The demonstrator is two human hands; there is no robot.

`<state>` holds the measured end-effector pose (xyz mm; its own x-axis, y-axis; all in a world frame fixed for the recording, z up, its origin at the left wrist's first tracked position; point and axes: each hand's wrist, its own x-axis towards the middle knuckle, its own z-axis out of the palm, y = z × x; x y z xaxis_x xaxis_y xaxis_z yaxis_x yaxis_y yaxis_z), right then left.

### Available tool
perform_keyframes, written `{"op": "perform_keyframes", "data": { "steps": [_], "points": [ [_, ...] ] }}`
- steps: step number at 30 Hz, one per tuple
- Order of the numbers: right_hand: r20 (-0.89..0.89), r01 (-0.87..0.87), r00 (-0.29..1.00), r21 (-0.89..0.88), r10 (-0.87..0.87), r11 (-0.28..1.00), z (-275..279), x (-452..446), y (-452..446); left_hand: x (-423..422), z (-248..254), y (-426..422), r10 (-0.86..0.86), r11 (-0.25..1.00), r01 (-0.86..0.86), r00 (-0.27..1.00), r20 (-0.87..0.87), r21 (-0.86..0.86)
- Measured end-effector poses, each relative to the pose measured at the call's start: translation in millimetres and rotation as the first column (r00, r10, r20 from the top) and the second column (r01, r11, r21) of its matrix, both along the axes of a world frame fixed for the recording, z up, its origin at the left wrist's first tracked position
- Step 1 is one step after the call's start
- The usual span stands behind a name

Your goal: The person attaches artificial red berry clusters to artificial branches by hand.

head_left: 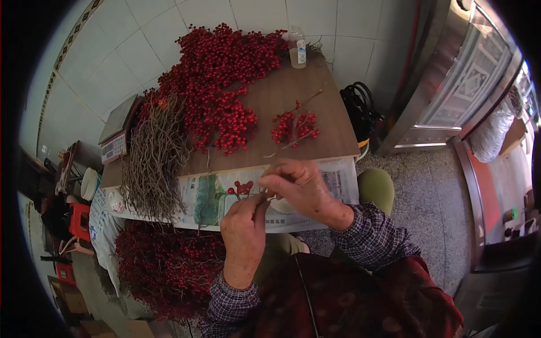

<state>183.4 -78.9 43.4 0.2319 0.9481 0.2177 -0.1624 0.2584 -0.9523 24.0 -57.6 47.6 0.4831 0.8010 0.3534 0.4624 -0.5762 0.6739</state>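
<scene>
Sprig of round red berries (243, 188) pinched in left hand (243, 232) over printed white newspaper (341, 181), near side of brown wooden table (265, 112); right hand (301, 188) just beside, its grip indeterminable; large red-berry heap (225, 62) far left

Little red berry sprig (243, 188), just handful of round berries, kinda shiny. Thin stems run down to left hand (245, 231) fingertips, lower end hidden there. Berry end sticks up, away from wearer, couple berries off left of main clump. Right hand (301, 188) fingertips close by, can't tell if touching stem.
</scene>
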Motion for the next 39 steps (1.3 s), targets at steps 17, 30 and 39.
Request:
{"op": "perform_keyframes", "data": {
  "steps": [17, 30, 39],
  "points": [
    [0.450, -0.014, 0.892, 0.115, -0.039, 0.993, -21.2, -5.8, -1.0, -24.2, -11.0, 18.1, 0.134, 0.800, 0.373, 0.653, 0.746, -0.471],
    [0.947, 0.015, 0.322, 0.007, -0.012, 1.000, -10.4, 196.6, 142.1, -29.4, -26.7, 36.3, 0.089, 0.705, 0.371, 0.800, 0.594, -0.605],
    [0.921, 0.071, 0.125, -0.378, 0.368, 0.923, -37.4, 221.7, 196.3, -21.2, -18.4, 40.0, 0.113, 0.695, 0.230, 0.901, 0.419, -0.681]
  ]
}}
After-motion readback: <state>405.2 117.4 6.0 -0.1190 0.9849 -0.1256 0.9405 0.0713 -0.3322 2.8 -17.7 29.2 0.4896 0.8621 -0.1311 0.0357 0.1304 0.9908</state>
